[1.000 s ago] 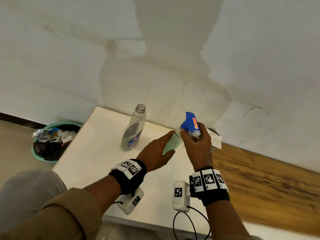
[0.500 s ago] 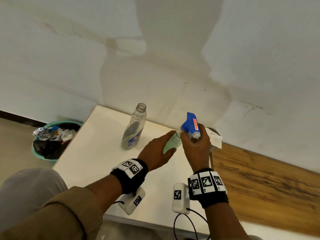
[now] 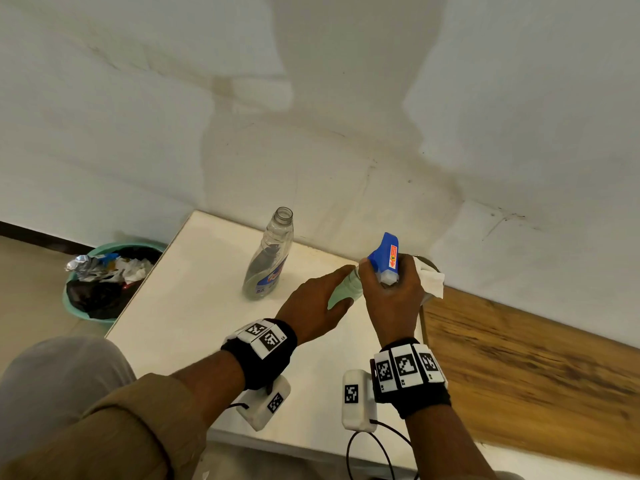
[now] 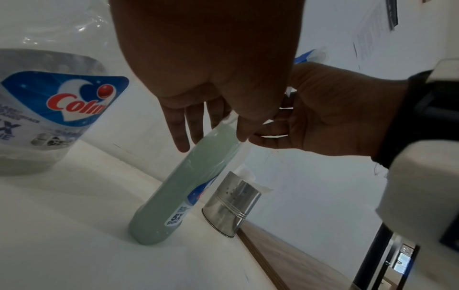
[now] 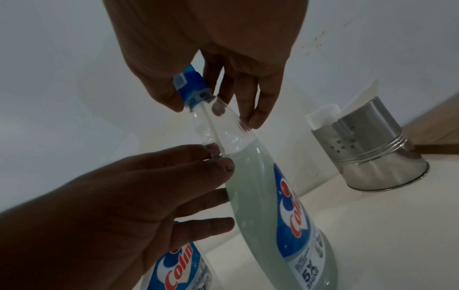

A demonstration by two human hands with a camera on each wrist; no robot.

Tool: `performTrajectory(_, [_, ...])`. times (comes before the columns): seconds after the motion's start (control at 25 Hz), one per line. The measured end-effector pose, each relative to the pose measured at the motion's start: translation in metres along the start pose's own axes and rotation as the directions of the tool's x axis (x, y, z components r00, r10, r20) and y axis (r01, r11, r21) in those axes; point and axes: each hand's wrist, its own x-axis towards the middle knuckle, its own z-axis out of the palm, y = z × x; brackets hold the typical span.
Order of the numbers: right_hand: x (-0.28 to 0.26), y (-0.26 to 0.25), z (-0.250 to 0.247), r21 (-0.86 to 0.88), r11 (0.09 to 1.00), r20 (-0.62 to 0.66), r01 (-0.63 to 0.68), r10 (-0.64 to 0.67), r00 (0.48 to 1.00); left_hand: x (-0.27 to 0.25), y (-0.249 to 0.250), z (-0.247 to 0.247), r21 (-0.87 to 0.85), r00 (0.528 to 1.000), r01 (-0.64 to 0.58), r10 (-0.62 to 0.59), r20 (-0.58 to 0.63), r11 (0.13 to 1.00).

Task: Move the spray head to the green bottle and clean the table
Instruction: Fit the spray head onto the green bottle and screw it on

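Note:
The green bottle [image 3: 341, 294] stands slightly tilted on the white table [image 3: 194, 306]. My left hand [image 3: 318, 299] holds its upper part between the thumb and fairly straight fingers. The blue spray head [image 3: 386, 254] sits on top of the bottle's neck, and my right hand [image 3: 388, 296] grips it from above. In the right wrist view, the blue collar of the spray head [image 5: 192, 86] meets the clear neck of the green bottle [image 5: 250, 196]. The left wrist view shows the green bottle [image 4: 183, 188] below my fingers. The clear bottle [image 3: 268, 261] stands open-topped to the left.
A steel tin [image 5: 372, 149] with white napkins stands just right of the green bottle, by the wall. A wooden surface [image 3: 519, 368] adjoins the table on the right. On the floor to the left is a teal bin [image 3: 74, 299] full of rubbish.
My right hand has turned slightly on the spray head. The left hand and both bottles stay where they were.

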Motion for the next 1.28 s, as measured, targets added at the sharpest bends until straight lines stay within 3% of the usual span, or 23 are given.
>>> performTrajectory(0.2, [-0.006, -0.006, 0.007, -0.028, 0.989, -0.084, -0.148, 0.146, 0.986, -0.002, 0.008, 0.000, 0.001, 1.000, 0.008, -0.008, 0.004, 1.000])
performTrajectory(0.36, [-0.012, -0.008, 0.002, 0.010, 0.999, -0.043, -0.035, 0.036, 0.998, -0.002, 0.007, -0.001, 0.021, 1.000, -0.009, 0.009, -0.018, 1.000])
performTrajectory(0.52, [-0.015, -0.011, 0.000, -0.027, 0.999, -0.010, -0.032, 0.032, 0.999, -0.004, 0.008, -0.001, -0.018, 0.998, 0.012, -0.013, -0.056, 1.000])
performTrajectory(0.64, [-0.028, -0.020, 0.007, -0.054, 0.996, -0.107, -0.074, 0.068, 0.992, -0.006, 0.018, -0.001, 0.006, 0.993, 0.036, -0.035, -0.109, 0.999])
performTrajectory(0.76, [-0.038, -0.029, 0.014, -0.029, 0.985, -0.207, -0.171, 0.161, 0.965, -0.008, 0.022, 0.002, 0.126, 0.994, 0.074, -0.063, -0.089, 0.989])
performTrajectory(1.04, [-0.038, -0.023, 0.001, 0.042, 0.991, -0.005, -0.124, 0.124, 0.992, -0.008, 0.024, -0.004, 0.145, 0.996, 0.059, -0.048, -0.078, 0.988])
performTrajectory(1.28, [-0.038, -0.029, 0.007, 0.135, 0.968, -0.155, -0.212, 0.232, 0.960, -0.014, 0.030, 0.006, 0.265, 0.995, 0.050, -0.027, -0.092, 0.963])
